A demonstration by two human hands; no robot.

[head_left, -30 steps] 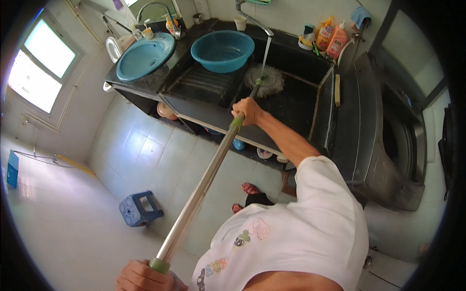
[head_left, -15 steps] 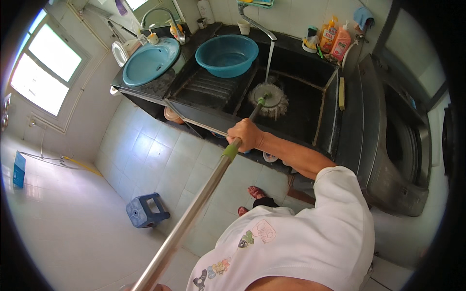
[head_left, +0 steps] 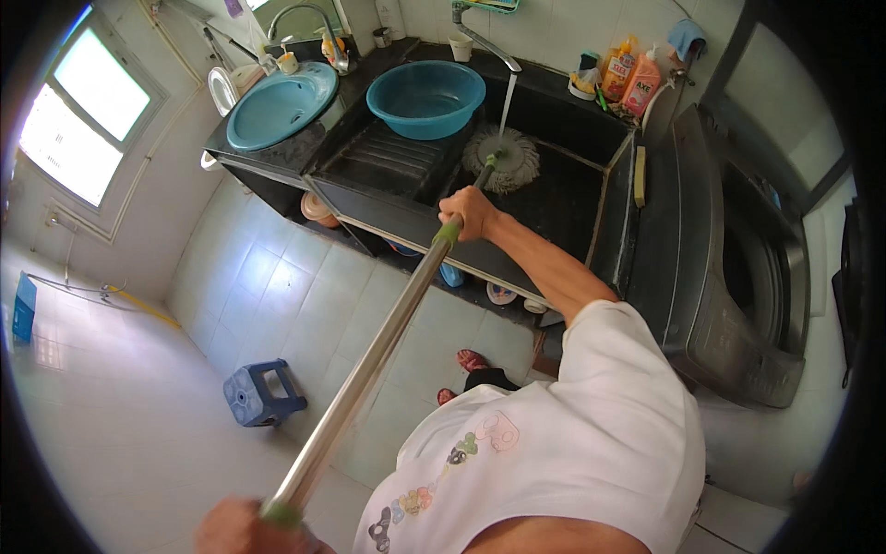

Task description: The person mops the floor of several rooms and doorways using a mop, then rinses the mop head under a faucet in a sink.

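Observation:
A mop with a long silver handle [head_left: 369, 369] slants across the view from lower left to the sink. My right hand [head_left: 469, 212] is wrapped round the handle just above a green collar. At the handle's lower-left end, by another green part, my left hand [head_left: 235, 528] grips it, somewhat blurred. The round grey-white stringy mop head [head_left: 517, 166] rests in the black sink basin [head_left: 565, 208]. From the long-necked tap [head_left: 494, 54], a stream of water falls onto the mop head.
Left of the basin, a blue tub [head_left: 426, 103] stands on the ridged drainboard. A blue washbasin [head_left: 277, 111] lies farther left. Bottles [head_left: 639, 83] crowd the back right corner. A dark washing machine [head_left: 738, 277] is at the right; a blue stool [head_left: 263, 392] stands on the tiles.
My right hand and the mop head have moved farther away, bringing the head more under the stream. My left hand and the handle's near end have come up into view at the lower left.

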